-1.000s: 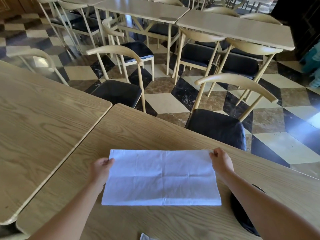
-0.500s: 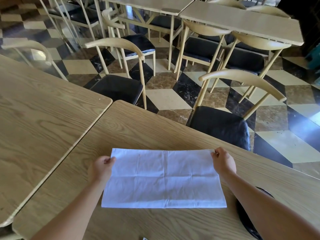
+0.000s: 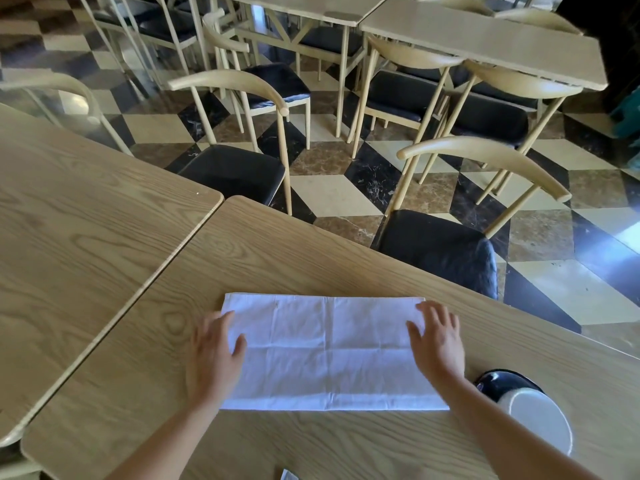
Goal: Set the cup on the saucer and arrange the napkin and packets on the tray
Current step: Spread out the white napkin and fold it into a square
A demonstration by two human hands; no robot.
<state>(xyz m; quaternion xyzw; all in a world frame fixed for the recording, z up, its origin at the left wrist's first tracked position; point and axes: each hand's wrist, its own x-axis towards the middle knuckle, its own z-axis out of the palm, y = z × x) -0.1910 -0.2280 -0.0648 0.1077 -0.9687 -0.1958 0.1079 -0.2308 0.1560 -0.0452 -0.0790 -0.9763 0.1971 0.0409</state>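
Observation:
A white cloth napkin (image 3: 329, 355), folded into a long rectangle, lies flat on the wooden table (image 3: 311, 258) in front of me. My left hand (image 3: 214, 355) rests palm down on its left end, fingers spread. My right hand (image 3: 438, 341) lies flat on its right end, fingers spread too. Neither hand grips anything. At the lower right, partly behind my right forearm, a white saucer (image 3: 540, 420) sits on a dark round tray (image 3: 498, 381). A corner of a white packet (image 3: 287, 475) shows at the bottom edge. No cup is in view.
A second wooden table (image 3: 79, 220) adjoins on the left, with a narrow gap between. Chairs with black seats (image 3: 440, 251) stand along the far edge of my table. More tables and chairs fill the checkered floor beyond.
Both hands let go of the napkin's far corners and moved back toward me; they now lie flat and open on its two ends. The saucer and tray have come into view.

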